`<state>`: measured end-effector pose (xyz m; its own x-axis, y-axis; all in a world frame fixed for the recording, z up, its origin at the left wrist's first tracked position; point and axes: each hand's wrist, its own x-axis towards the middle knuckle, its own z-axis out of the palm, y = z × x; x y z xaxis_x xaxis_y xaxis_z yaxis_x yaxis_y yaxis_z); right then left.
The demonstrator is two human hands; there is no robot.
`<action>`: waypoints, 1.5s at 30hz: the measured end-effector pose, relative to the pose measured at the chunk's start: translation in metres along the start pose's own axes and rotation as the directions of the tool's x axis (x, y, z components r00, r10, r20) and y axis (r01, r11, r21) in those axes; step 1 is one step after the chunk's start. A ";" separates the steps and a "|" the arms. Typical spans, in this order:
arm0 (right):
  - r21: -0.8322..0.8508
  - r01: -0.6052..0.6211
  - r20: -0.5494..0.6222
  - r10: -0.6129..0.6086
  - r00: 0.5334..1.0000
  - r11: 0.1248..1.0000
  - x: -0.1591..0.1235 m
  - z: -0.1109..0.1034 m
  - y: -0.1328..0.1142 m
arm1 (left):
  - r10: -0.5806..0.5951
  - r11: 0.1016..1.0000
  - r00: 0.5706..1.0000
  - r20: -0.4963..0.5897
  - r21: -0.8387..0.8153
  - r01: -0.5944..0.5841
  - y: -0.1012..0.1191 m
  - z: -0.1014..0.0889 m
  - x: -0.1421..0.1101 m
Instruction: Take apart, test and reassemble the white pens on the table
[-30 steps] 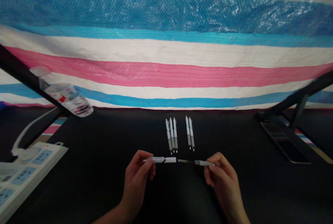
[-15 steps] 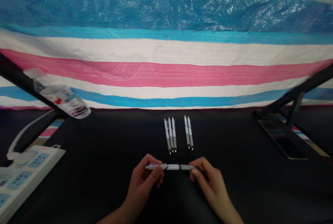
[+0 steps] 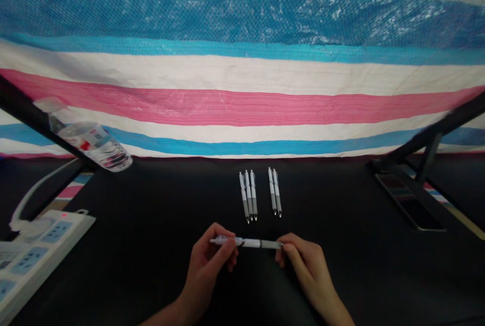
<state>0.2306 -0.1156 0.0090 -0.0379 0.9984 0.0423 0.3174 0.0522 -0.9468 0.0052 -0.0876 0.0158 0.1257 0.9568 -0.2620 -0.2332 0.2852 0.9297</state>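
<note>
A white and grey pen [image 3: 253,242] lies level between my two hands, just above the black table [image 3: 151,245]. My left hand [image 3: 212,263] pinches its white clip end. My right hand [image 3: 301,260] pinches its grey tip end. The two halves of the pen meet in the middle. Beyond the hands lie three like pens [image 3: 248,195] side by side and two more pens [image 3: 275,192] just to their right, all pointing toward me.
A white power strip [image 3: 34,250] with a lit red switch sits at the left edge. A clear water bottle [image 3: 91,141] lies tilted at the back left. A dark stand [image 3: 411,199] is at the right. A striped tarp [image 3: 242,73] hangs behind.
One second ago the pen was in two separate halves, one in each hand. My hands have come together and the halves are now joined into one pen.
</note>
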 end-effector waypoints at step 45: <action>-0.195 0.008 0.291 0.050 0.956 0.981 0.001 0.006 -0.016 | 0.158 0.984 0.984 0.081 0.067 -0.164 0.021 0.006 0.032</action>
<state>0.2199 -0.1157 0.0224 -0.2959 0.9500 -0.0993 0.4958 0.0639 -0.8661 0.0101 -0.0516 0.0284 0.1652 0.9822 -0.0895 -0.1858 0.1201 0.9752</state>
